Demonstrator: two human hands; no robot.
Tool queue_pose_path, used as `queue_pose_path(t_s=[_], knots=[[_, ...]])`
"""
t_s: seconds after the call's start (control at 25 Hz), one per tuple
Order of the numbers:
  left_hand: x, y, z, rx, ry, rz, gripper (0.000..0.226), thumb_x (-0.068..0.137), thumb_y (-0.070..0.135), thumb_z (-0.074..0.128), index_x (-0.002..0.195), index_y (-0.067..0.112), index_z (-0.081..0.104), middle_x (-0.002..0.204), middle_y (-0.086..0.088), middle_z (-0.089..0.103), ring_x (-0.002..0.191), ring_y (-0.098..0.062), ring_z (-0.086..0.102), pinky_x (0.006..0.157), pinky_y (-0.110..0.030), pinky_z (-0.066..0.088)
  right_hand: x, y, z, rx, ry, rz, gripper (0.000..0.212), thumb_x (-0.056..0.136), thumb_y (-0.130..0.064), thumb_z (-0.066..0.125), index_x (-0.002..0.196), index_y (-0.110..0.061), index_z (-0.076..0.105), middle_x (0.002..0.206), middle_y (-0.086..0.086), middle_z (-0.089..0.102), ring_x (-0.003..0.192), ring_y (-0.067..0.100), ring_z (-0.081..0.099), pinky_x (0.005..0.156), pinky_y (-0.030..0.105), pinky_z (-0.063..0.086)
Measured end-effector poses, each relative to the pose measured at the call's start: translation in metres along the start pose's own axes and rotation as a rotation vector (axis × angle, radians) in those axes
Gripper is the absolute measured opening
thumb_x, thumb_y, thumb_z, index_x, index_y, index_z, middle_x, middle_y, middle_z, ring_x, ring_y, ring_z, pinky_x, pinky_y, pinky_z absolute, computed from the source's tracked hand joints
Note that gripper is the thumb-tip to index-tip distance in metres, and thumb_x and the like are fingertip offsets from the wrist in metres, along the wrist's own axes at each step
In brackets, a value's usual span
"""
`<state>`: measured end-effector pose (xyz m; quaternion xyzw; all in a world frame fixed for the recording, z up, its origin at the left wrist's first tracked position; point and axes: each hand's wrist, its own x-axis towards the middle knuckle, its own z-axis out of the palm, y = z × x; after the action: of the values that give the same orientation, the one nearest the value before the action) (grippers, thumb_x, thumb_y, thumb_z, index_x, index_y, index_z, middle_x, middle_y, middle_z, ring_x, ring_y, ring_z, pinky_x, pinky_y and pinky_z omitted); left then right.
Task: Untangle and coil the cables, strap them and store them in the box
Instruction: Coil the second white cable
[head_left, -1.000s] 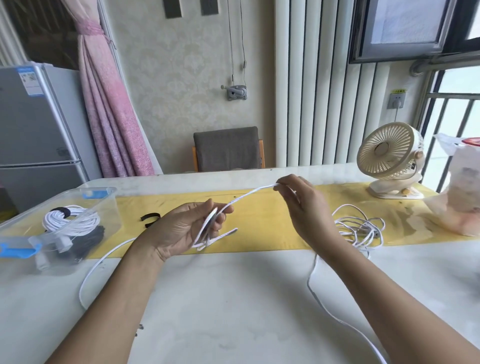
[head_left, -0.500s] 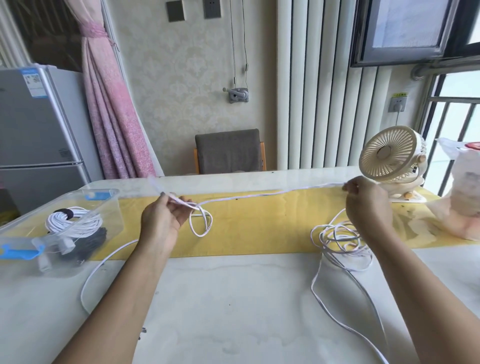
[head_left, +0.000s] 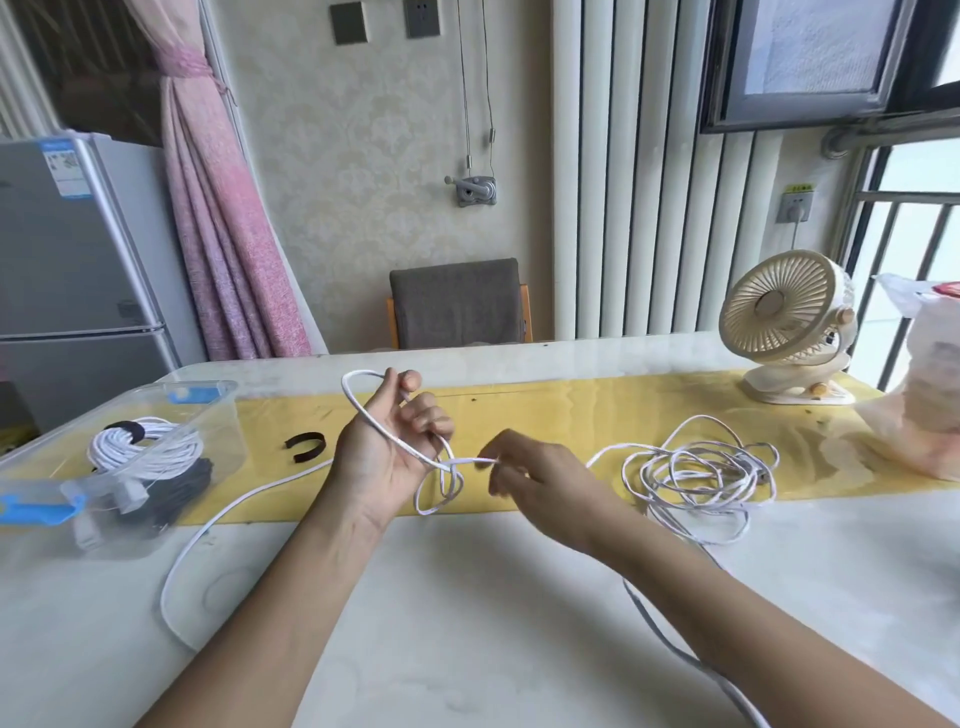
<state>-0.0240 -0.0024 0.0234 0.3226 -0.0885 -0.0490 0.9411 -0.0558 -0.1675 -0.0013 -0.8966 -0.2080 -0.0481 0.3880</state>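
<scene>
A: The cable?
B: White, on a yellow runner. The table is pale, faintly marbled.
A: And the box?
B: Clear, with 2 blue clips. Inside are 1 white coil and a black bundle (the strap is black too).
A: Behind?
B: Pink curtain, beige wall with a damask pattern, grey chair, cream fan.

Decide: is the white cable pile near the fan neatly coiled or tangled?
Tangled: the white cable pile sprawls in loose, crossing loops, unstrapped.
</scene>
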Motion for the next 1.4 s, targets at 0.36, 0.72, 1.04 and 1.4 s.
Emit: queue_pose_path(t_s=[0.36,0.72,1.04,1.4], knots=[[-0.012,0.003,-0.005,0.801,-0.165,0.222,0.058,0.057,0.066,0.075,0.043,0.026,0.035,0.051,0.006,0.021,0.05,-0.011,0.019,0.049,-0.019,0.024,0.004,0.0,-0.046,0.834,0.1,-0.044,0.03,0.094,-0.027,0.048,0.071,-0.009,0.058,0.051,-0.01,0.026,0.046,0.006,0.016,0.043,0.016,0.014],[-0.029,-0.01,0.004,1.762,-0.195,0.044,0.065,0.086,0.071,0.023,0.111,0.029,0.065,0.064,0.005,0.071,0.075,0.007,0.059,0.07,-0.022,0.042,0.006,0.042,-0.095,0.891,0.683,0.05,0.032,0.1,-0.026,0.042,0.072,-0.017,0.055,0.054,-0.011,0.032,0.045,0.002,0.021,0.042,0.015,0.018],[-0.009,0.004,-0.013,2.175,0.362,0.263,0.13,0.064,0.063,0.071,0.148,0.015,-0.015,0.158,-0.008,-0.009,0.146,-0.02,-0.003,0.11,-0.061,0.006,0.009,0.039,-0.088,0.701,0.719,0.036,0.034,0.099,-0.025,0.046,0.068,-0.016,0.058,0.052,-0.008,0.037,0.045,0.004,0.029,0.043,0.016,0.023],[-0.009,-0.038,-0.021,2.149,0.108,-0.064,0.134,0.053,0.071,0.073,0.15,0.022,-0.006,0.159,-0.001,-0.001,0.146,-0.024,-0.002,0.113,-0.057,-0.001,0.005,0.049,-0.059,-0.447,0.074,0.255,0.045,0.079,0.003,0.044,0.116,-0.019,0.057,0.119,0.005,0.055,0.106,0.024,0.05,0.084,0.03,0.04]])
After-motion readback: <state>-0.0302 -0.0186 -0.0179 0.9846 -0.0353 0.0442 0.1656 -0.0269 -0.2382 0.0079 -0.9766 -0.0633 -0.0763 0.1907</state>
